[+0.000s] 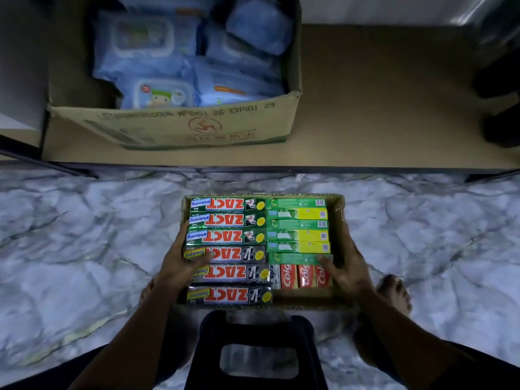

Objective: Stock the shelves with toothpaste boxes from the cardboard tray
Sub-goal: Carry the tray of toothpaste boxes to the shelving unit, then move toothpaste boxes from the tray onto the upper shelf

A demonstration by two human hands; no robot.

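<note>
Tray (339, 205) gripped both sides: left hand (180, 267), right hand (347, 270), fingers curled over boxes (228, 237). Boxes lie crosswise. Shelf (380, 108) straight ahead.

The floor (84, 249) is pale marble-patterned tile with grey veins. On it sits a shallow cardboard tray (339, 209), filled with toothpaste boxes lying flat in two columns. Just in front of the tray, nearest the camera, a dark plastic stool (253, 327) stands on the floor, with a slot cut through its seat. A bare foot (394, 294) rests on the tiles just beside the tray's right near corner. Beyond the tray runs a low brown shelf (380, 94), its dark front edge just above the floor. An open cardboard carton (174, 128) holding blue wet-wipe packs (157, 63) stands on the shelf's left part
</note>
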